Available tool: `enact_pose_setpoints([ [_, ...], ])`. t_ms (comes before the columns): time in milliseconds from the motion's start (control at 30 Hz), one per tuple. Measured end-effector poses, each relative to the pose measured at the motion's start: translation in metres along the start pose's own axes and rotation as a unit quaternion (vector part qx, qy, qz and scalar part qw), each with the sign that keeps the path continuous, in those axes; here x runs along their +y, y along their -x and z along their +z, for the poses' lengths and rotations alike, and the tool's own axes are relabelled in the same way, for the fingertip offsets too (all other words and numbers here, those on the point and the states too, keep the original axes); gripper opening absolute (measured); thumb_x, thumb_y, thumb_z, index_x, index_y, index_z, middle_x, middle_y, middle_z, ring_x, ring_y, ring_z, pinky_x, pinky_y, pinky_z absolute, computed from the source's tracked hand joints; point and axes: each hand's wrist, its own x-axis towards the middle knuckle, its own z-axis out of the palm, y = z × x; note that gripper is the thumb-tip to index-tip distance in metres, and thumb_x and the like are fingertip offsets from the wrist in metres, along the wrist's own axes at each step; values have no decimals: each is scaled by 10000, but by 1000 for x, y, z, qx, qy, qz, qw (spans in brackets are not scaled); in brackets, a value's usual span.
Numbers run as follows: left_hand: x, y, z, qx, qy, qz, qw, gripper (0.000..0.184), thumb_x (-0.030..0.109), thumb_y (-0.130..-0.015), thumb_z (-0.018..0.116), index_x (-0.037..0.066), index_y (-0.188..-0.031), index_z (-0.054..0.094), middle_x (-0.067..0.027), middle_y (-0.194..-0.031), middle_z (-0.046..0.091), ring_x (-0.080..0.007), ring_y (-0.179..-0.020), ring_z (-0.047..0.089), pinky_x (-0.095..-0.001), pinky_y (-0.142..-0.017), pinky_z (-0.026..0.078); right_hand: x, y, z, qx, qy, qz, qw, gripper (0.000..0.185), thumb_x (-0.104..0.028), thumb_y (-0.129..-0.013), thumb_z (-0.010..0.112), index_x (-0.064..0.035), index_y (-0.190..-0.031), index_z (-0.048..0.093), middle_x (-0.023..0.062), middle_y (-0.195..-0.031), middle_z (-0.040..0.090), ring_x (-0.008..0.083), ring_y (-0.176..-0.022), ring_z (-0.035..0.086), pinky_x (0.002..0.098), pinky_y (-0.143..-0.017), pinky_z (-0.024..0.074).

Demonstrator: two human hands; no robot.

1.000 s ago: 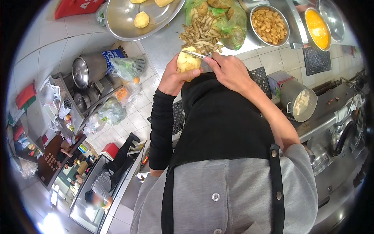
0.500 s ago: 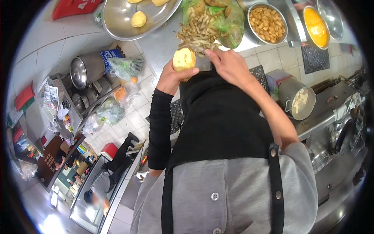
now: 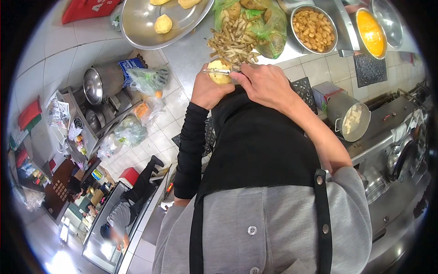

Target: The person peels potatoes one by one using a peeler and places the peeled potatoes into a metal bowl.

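My left hand (image 3: 206,89) is wrapped round a mostly peeled potato (image 3: 220,65) with pale yellow flesh. Across the potato's face lies the blade of a metal peeler (image 3: 213,71), its handle end gripped in my right hand (image 3: 260,82). Just beyond my hands, a heap of brown peelings (image 3: 233,39) spreads on the steel table (image 3: 191,55). Unpeeled potatoes (image 3: 253,4) sit in a green plastic bag (image 3: 273,39) beside the peelings. To the left, a wide steel bowl (image 3: 137,27) holds several peeled potatoes (image 3: 163,24).
A pot of light brown chunks (image 3: 313,29) and a bowl of orange liquid (image 3: 370,34) stand at the upper right. A large pot (image 3: 340,112) with pale pieces is at right. Bagged vegetables (image 3: 130,132) are at left. Another person (image 3: 122,217) is at lower left.
My right hand has moved left to the potato, and the peeler now lies across it. My left hand has turned the potato slightly.
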Motion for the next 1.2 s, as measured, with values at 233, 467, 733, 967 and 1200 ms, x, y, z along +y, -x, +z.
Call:
enact_pose_setpoints([
  [233,-12,6,-6,-2,49,59,997,606,84,-655,868,-4,-1213,647,-72,-1068,716,-192,-979,685,-356,-890,563,39,-4,1,4,16,74,997,521,-426,-1100,533,-2,-863,720,240,-720,710,460,-743,722,543,-688,582],
  [467,-20,-2,4,-63,215,-43,974,560,-15,-677,816,4,-1210,643,-25,-1021,678,-137,-923,649,-304,-800,551,31,-10,14,-28,-2,123,992,519,-448,-1111,500,-1,-963,720,264,-742,702,483,-766,709,577,-721,563],
  [733,-17,-3,2,-39,289,-24,956,758,-26,-756,850,-13,-1440,523,-19,-1121,618,-152,-1001,629,-318,-862,543,14,-7,6,-48,-77,132,987,527,-457,-1116,499,-10,-970,739,265,-751,706,487,-798,709,578,-761,559],
  [967,-20,-5,-7,-21,172,-20,985,666,53,-729,893,-33,-1314,587,-87,-1173,679,-181,-1016,670,-318,-873,554,1,-10,12,-32,-56,69,996,509,-442,-1111,517,0,-971,727,256,-720,704,471,-736,718,563,-705,576],
  [1200,-10,-1,-4,-79,209,-57,973,373,14,-799,751,-23,-1157,655,-71,-1015,717,-153,-806,681,-305,-722,552,6,-8,5,-10,0,53,999,510,-431,-1104,529,-6,-911,735,248,-702,703,450,-711,731,542,-651,589],
])
